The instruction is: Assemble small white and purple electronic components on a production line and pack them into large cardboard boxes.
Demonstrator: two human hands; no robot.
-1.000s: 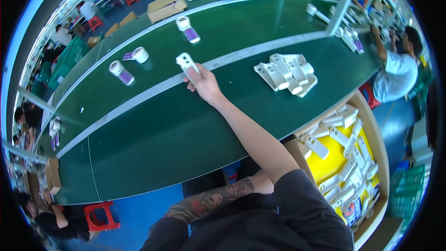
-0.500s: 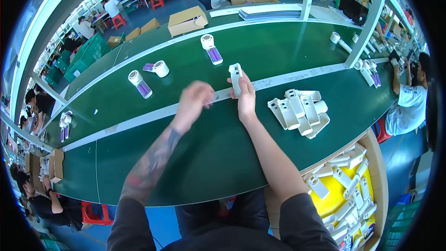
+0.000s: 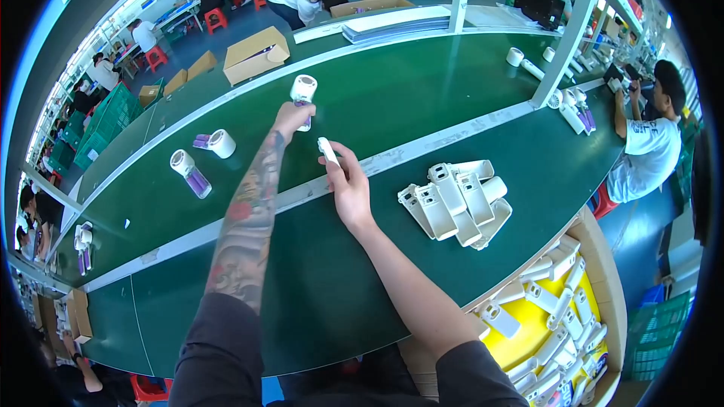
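My left hand (image 3: 291,117) reaches over the green belt, its fingers closed around the purple lower part of a white round-headed unit (image 3: 304,88) that looks like a handheld fan without its handle cover. In my right hand (image 3: 351,190), a white plastic handle shell (image 3: 327,151) is held upright between thumb and fingers, just right of and nearer than the left hand. Two similar units, one tipped over (image 3: 222,143) and one lying with its purple cells toward me (image 3: 182,161), rest farther left. A pile of white handle shells (image 3: 458,203) lies to the right on the green table.
A cardboard box (image 3: 603,286) of loose white shells stands at the lower right. A metal post (image 3: 567,38) rises beyond the pile. A co-worker (image 3: 654,136) sits at right beside more fan units (image 3: 573,108). An open carton (image 3: 256,56) sits across the belt.
My left hand has moved forward and taken hold of the fan unit. My right hand has shifted left and nearer with the shell, which has turned edge-on. The whole view has swung right.
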